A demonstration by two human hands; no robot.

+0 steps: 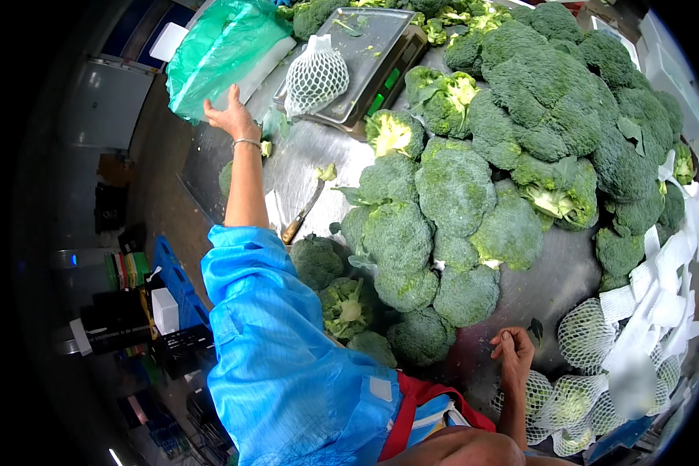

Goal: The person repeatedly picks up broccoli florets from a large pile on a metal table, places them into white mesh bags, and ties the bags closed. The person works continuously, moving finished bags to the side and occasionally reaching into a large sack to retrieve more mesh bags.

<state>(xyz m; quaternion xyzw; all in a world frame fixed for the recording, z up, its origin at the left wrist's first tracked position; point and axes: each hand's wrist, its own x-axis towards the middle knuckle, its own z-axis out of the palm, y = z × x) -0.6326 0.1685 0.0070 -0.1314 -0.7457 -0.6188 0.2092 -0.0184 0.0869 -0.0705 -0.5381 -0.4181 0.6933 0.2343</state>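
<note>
With its fingers apart, my left hand (233,116) reaches out at the lower edge of a green plastic bag (221,58); whether it touches the plastic is unclear. Right of it, a white foam net sleeve (317,76) lies over the edge of a weighing scale's metal pan (364,41). My right hand (514,343) is low over the steel table (544,274), fingers curled, with nothing visible in it. Beside it are net-wrapped broccoli heads (574,399). Loose broccoli heads (454,186) lie between my hands. A knife (303,215) with a brown handle rests on the steel near my left forearm.
A large heap of broccoli (550,99) rises at the upper right. White foam net sleeves (655,303) are piled at the right edge. More broccoli (346,309) sits lower, against my body. A blue plastic crate (177,279) and dark boxes stand on the left.
</note>
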